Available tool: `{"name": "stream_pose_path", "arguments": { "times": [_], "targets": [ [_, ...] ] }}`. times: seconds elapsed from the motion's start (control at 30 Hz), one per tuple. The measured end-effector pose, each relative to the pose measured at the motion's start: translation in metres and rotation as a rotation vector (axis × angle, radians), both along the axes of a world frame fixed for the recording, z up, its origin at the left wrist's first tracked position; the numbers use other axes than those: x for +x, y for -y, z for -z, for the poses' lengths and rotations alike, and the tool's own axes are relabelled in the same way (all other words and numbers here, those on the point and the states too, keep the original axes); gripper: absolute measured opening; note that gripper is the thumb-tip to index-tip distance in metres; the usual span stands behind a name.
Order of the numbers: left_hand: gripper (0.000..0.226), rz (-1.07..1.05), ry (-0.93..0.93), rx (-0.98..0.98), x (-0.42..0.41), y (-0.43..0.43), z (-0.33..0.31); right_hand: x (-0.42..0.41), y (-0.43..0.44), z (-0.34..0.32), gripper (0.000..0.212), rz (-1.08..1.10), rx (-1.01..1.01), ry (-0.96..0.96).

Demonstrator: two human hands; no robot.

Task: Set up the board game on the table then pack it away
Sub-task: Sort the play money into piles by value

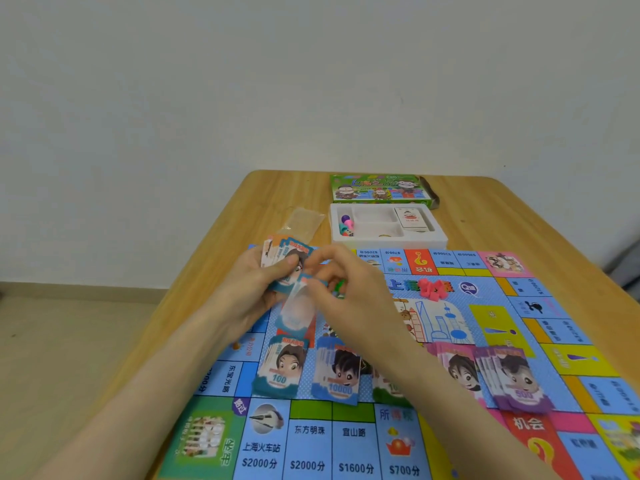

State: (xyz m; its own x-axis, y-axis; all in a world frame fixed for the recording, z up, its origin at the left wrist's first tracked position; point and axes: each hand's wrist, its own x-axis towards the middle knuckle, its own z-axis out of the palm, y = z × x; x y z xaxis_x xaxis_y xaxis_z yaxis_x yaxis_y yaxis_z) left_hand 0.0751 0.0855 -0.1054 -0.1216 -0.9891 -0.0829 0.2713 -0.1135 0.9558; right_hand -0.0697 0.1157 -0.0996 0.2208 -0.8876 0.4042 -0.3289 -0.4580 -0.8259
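A colourful game board [450,341] lies open on the wooden table [502,209]. My left hand [252,292] grips a fanned stack of play-money notes [284,251] above the board's left part. My right hand [343,289] pinches one teal note [298,306], blurred, beside that stack. Sorted piles of notes rest on the board: a teal 100 pile [280,368], a blue 10000 pile [337,372], a pink pile [457,368] and a purple 500 pile [516,379]. My right forearm hides part of another pile.
A white box tray [388,240] with coloured pawns [346,225] and a card deck [410,218] stands behind the board. The green box lid [379,188] lies beyond it. A clear plastic bag [304,220] is to the tray's left. Pink pieces [431,289] sit mid-board.
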Motion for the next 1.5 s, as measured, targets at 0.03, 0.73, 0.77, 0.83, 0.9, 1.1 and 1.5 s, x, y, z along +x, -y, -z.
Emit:
{"name": "stream_pose_path", "arguments": {
  "times": [0.03, 0.73, 0.77, 0.83, 0.9, 1.1, 1.5],
  "targets": [
    [0.015, -0.013, 0.014, -0.003, 0.0, 0.0, 0.0, 0.0, 0.0, 0.001, 0.016, -0.032, 0.023, -0.05],
    [0.01, -0.04, -0.039, 0.024, -0.001, -0.005, -0.006, 0.008, -0.008, 0.012, 0.044, -0.163, -0.22, -0.696],
    [0.01, -0.045, -0.047, 0.033, -0.002, -0.005, -0.006, 0.008, -0.009, 0.012, 0.05, -0.18, -0.215, -0.705],
    [0.011, -0.054, -0.068, 0.056, -0.002, -0.005, -0.006, 0.007, -0.012, 0.012, 0.061, -0.228, -0.212, -0.759],
    [0.011, -0.058, -0.082, 0.066, -0.003, -0.005, -0.007, 0.007, -0.014, 0.012, 0.066, -0.262, -0.227, -0.828],
    [0.011, -0.064, -0.083, 0.063, -0.002, -0.006, -0.007, 0.007, -0.012, 0.016, 0.059, -0.277, -0.237, -0.792],
    [0.022, 0.037, -0.097, 0.07, -0.001, -0.008, -0.008, 0.004, -0.001, 0.008, 0.014, 0.148, -0.136, -0.131]
  ]
}}
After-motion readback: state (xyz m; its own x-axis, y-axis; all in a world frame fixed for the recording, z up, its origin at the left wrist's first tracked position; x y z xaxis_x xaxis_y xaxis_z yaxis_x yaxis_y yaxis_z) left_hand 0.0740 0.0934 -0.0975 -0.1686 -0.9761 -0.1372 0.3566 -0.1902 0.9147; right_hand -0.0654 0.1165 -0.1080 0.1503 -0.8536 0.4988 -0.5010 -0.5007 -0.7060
